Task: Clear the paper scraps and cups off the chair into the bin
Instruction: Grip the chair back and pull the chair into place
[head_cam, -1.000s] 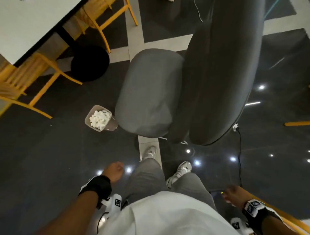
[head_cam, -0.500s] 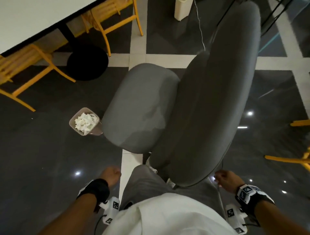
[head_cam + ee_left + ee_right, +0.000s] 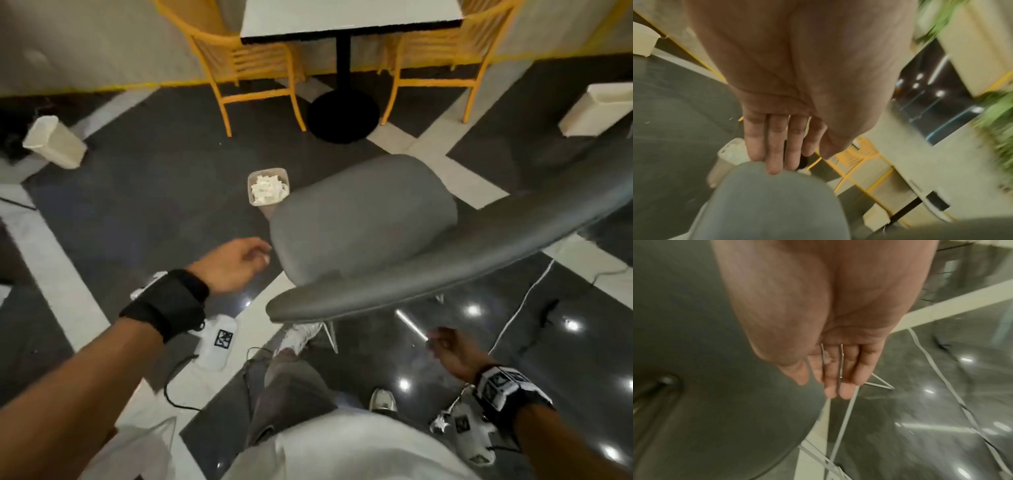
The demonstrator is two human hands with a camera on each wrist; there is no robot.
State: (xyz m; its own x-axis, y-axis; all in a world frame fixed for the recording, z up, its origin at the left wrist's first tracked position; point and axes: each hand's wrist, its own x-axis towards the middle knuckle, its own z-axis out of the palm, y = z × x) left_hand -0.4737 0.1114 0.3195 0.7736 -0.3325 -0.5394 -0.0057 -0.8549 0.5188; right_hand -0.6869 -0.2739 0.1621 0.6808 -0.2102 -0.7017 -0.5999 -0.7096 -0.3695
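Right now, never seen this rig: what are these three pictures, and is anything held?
No machine: a person wears three cameras. The head view looks down at both arms. The left hand reaches toward the grey chair; the right hand hangs behind its backrest. Each wrist view looks along one palm to its fingers. Both hands look relaxed and hold nothing. The chair seat shows no scraps or cups; the small bin beside it on the floor holds white paper scraps.
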